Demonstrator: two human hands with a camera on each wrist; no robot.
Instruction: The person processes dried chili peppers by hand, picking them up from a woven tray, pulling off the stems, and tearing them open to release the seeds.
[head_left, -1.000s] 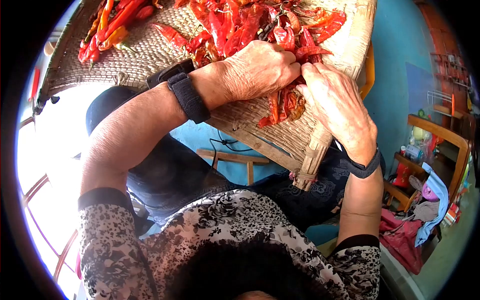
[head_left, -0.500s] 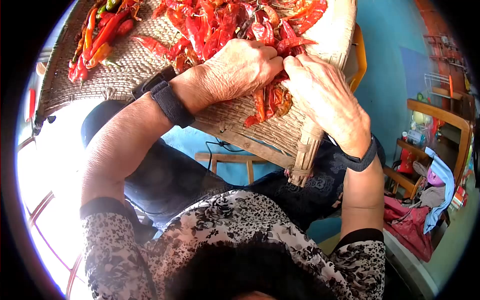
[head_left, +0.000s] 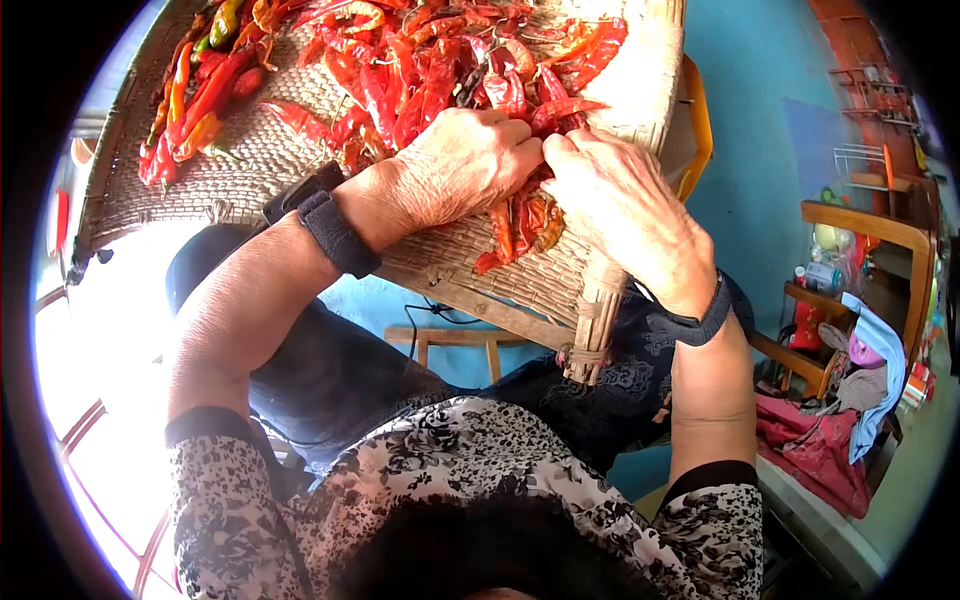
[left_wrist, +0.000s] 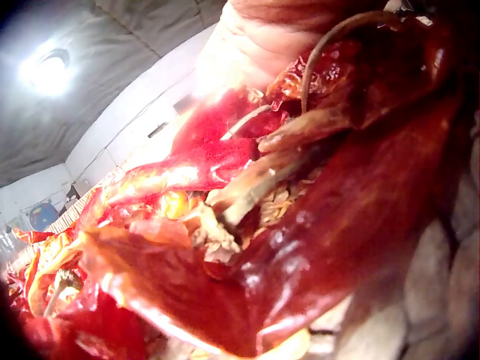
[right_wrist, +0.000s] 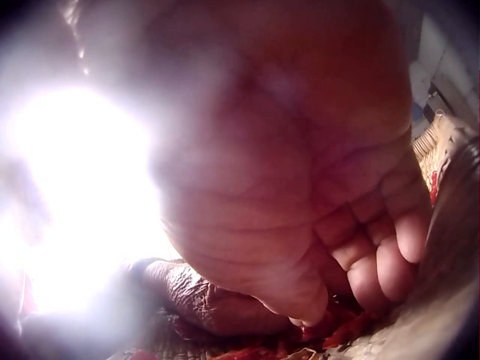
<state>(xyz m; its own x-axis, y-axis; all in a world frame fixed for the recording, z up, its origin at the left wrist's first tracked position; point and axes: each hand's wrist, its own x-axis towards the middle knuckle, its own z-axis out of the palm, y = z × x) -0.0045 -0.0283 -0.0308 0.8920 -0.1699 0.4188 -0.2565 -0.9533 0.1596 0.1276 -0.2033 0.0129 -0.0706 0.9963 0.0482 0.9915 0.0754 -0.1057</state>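
Note:
Red dried chili peppers (head_left: 420,80) are heaped on a woven tray (head_left: 255,185). At the heap's near edge, my left hand (head_left: 460,160) and right hand (head_left: 630,205) meet with curled fingers. In the right wrist view, the thumb and fingers of my right hand (right_wrist: 300,202) pinch a red chili pepper (right_wrist: 341,326), mostly hidden. My left hand (left_wrist: 262,41) grips among wrinkled peppers, its fingertips out of sight; a large glossy pepper (left_wrist: 322,240) lies close to that camera. Several pepper pieces (head_left: 520,230) lie just below both hands.
A separate group of red, orange and green peppers (head_left: 205,95) lies at the tray's left. The tray's wooden frame (head_left: 490,305) ends near my knees. On the right stand a yellow chair (head_left: 695,130) and a wooden chair (head_left: 870,220) near cloths and bottles.
The head view has shifted, so the tray and hands appear further left and more of the heap shows at the top. Both hands stay together at the same spot by the heap.

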